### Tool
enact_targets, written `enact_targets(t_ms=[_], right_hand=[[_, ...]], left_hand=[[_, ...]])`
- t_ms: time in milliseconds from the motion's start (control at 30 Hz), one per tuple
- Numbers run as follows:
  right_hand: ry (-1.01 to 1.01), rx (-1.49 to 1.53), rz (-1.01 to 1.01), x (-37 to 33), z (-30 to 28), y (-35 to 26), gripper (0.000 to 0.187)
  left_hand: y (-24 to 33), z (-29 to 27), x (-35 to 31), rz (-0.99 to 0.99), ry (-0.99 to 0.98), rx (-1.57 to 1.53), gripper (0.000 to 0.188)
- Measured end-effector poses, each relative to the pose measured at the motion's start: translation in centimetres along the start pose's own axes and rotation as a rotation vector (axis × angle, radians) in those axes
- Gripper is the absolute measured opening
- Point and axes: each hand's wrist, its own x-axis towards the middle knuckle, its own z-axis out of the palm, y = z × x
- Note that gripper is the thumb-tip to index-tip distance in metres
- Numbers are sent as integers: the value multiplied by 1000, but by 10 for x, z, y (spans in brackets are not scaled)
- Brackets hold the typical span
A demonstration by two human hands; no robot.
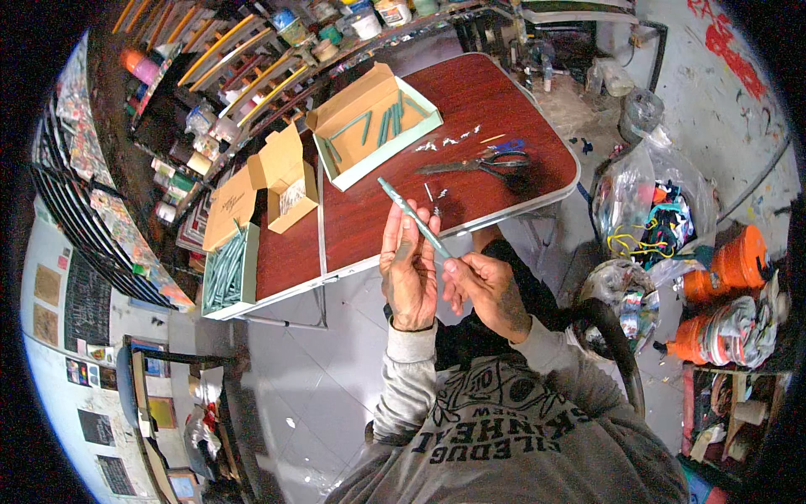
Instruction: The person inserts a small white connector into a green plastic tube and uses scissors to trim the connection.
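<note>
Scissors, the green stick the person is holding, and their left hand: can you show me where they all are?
Scissors [478, 165]: head view, on the part where blades meet handles.
Green stick [432, 238]: head view, on the lower half of its barrel.
Left hand [410, 275]: head view, on the middle of the hand.

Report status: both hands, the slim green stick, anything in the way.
Right hand pinching near end of slim green stick. Left hand supporting it farther up. Scissors on tabletop beyond, apart from both hands.
</note>
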Motion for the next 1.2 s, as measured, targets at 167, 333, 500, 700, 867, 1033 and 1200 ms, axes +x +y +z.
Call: enact_targets(t_ms=[167, 333, 500, 700, 867, 1033, 1200], right_hand=[[192, -716, -654, -15, -2, 2, 18], [-3, -857, -610, -47, -34, 10, 18], [510, -830, -274, -72, -203, 0, 35], [293, -1809, 178, -148, -383, 87, 23], [326, -1710, 320, -160, -421, 136, 37], [405, -1683, 634, -159, -420, 141, 23], [583, -1720, 756, -147, -407, 130, 25]], left_hand=[[-3, 0, -7, 24, -7, 60, 44], [17, 1, 10, 87, -20, -53, 42], [28, 6, 3, -99, -104, 2, 42], [21, 31, -27, -106, -156, 190, 38], [17, 55, -44, -35, -110, 294, 40], [14, 64, -46, -89, -107, 263, 41], [8, 65, -37, -146, -143, 250, 35]])
